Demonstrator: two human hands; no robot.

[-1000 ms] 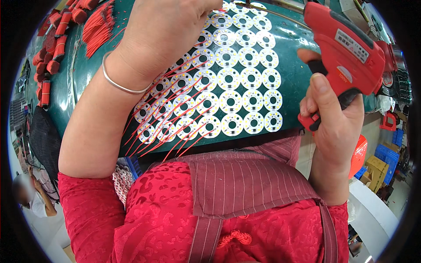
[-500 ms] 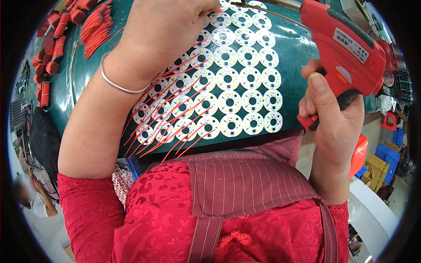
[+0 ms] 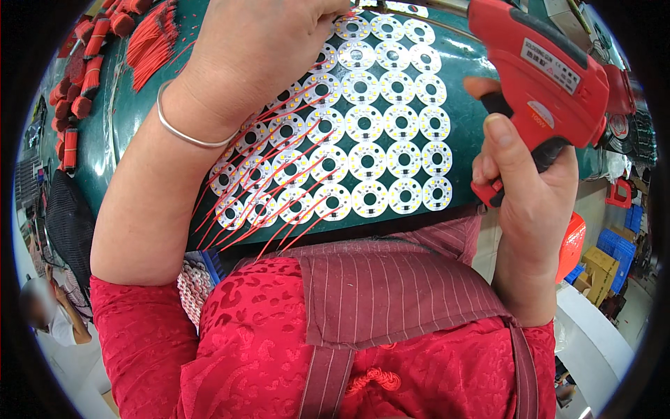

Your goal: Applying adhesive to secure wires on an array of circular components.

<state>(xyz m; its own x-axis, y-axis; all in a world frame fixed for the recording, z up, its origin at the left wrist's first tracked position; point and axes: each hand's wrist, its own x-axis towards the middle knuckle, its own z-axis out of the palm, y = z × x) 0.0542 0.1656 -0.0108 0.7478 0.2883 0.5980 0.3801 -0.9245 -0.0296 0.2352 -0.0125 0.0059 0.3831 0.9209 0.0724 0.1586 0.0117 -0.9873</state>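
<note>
1. Presently, the right hand (image 3: pixel 530 195) is gripping a red glue gun (image 3: pixel 541 84), fingers wrapped around the handle and the forefinger lying along the trigger area; the gun is being held above the right edge of the green bench (image 3: pixel 125 119), nozzle pointing toward the upper middle.
2. The left hand (image 3: pixel 258 49) is reaching over the bench with fingers curled downward at the top of the sheet; what the fingertips are pinching cannot be told. A silver bangle (image 3: pixel 188 133) is sitting on the wrist.
3. A sheet of round white circuit discs (image 3: pixel 377 133) is lying flat on the bench, arranged in rows, directly below both hands.
4. Thin red wires (image 3: pixel 279 202) are running from the left-side discs and are hanging over the near edge of the bench.
5. Bundles of red wire (image 3: pixel 150 42) are lying at the upper left of the bench, well apart from the sheet.
</note>
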